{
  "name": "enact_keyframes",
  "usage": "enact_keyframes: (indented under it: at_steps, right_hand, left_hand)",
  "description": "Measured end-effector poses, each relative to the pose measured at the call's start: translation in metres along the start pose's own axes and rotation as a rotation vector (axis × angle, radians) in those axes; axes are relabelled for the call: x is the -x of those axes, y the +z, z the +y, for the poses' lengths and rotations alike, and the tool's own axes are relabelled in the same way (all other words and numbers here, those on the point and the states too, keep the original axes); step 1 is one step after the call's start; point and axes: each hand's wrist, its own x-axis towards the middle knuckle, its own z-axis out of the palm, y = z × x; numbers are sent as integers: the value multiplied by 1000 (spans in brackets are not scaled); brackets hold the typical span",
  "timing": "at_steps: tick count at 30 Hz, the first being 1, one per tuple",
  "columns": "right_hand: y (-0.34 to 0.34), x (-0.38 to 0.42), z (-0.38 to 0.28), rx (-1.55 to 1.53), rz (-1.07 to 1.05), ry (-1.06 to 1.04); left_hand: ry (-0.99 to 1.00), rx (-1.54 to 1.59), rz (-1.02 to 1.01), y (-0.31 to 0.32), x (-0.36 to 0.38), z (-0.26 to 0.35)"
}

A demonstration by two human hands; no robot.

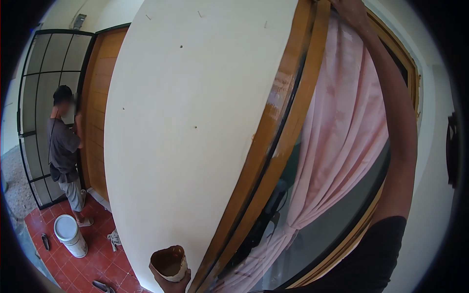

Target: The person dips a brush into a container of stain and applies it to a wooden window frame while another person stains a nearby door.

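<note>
My left hand [172, 283] grips a small cut-off container [183, 266] low in the view, its rim uneven and brown liquid inside. My right arm stretches up along the right side. At the top edge, my right hand [351, 13] is beside the upper part of the brown wooden window frame [288, 80]; its fingers are mostly cut off, so whatever they may hold is hidden. Wet-looking shiny patches show on the frame. Behind the glass hangs a pink curtain [337, 97], gathered at its lower part.
A white wall [190, 161] with several nails and holes fills the middle. At left, another person [63, 141] stands facing a wooden door [100, 97] beside an open black-framed screen door [41, 102]. A white bucket [71, 237] and sandals [102, 286] are on red tiles.
</note>
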Motion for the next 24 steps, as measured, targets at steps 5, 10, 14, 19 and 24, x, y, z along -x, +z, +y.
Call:
enact_keyframes:
  at_steps: [5, 10, 14, 19, 24]
  right_hand:
    - [-66, 32, -56, -420, 30, 171]
    - [-142, 98, -43, -104, 200, 417]
    - [-216, 248, -106, -307, 179, 956]
    - [-302, 433, -293, -1075, 67, 1211]
    - [-348, 463, -372, -972, -205, 1601]
  left_hand:
    - [-82, 252, -73, -4, 7, -12]
    - [-33, 298, -243, -13, 12, 8]
    - [-44, 208, -418, -13, 24, 5]
    - [-84, 254, -647, -1, 76, -15]
    - [-147, 135, -742, 7, 138, -11]
